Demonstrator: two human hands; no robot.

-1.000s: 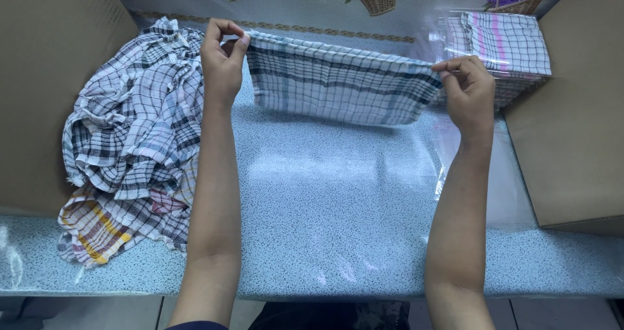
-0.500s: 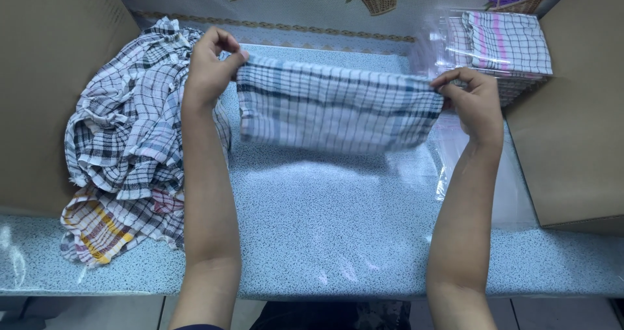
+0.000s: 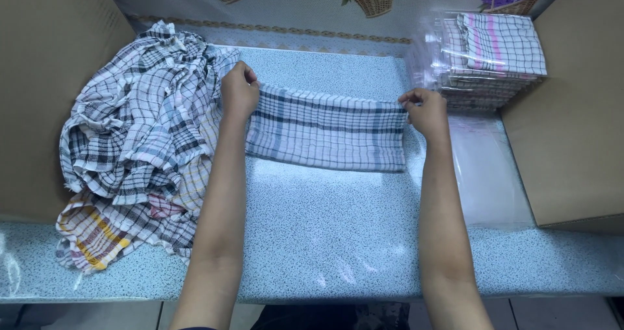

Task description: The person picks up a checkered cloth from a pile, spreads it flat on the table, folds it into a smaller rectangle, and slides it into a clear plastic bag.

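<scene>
Now both hands pinch a folded blue-checked cloth (image 3: pixel 328 133) lying flat mid-counter (image 3: pixel 338 232): left hand (image 3: pixel 239 94) grip clamped on its left end, right hand (image 3: pixel 424 111) on its right. Loose checked cloths (image 3: pixel 133 141) heaped left; clear-bagged folded cloths (image 3: pixel 491 57) stacked far right, flat clear bags (image 3: pixel 487 174) beside.

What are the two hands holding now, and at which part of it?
Both hold one folded blue-checked cloth lying on the table: the left hand pinches its upper left corner, the right hand its upper right corner.
</scene>
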